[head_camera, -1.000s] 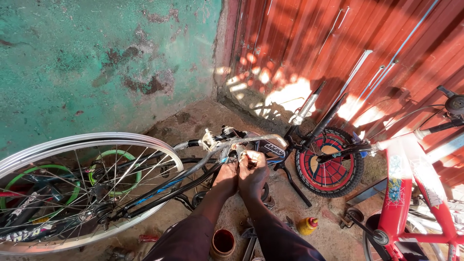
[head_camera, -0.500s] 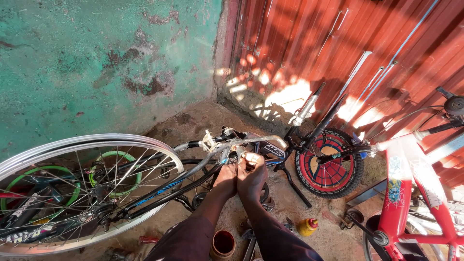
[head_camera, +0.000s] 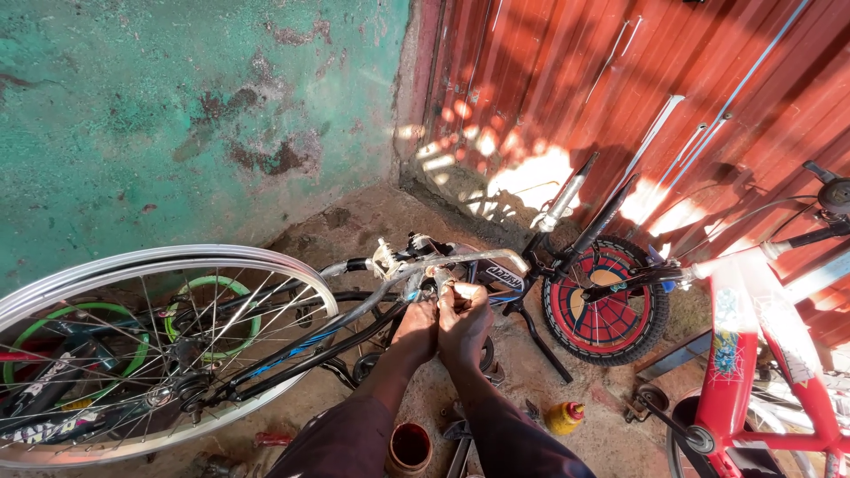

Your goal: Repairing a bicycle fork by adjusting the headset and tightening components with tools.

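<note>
Both hands stay put since the earlier frame: left hand [head_camera: 416, 320] and right hand [head_camera: 463, 314] keep their fingers clenched on the silver bicycle frame [head_camera: 460, 263] beside the wheel [head_camera: 133, 265].

wheel [head_camera: 133, 354] cut off left, fingertips [head_camera: 443, 288] hidden
</note>
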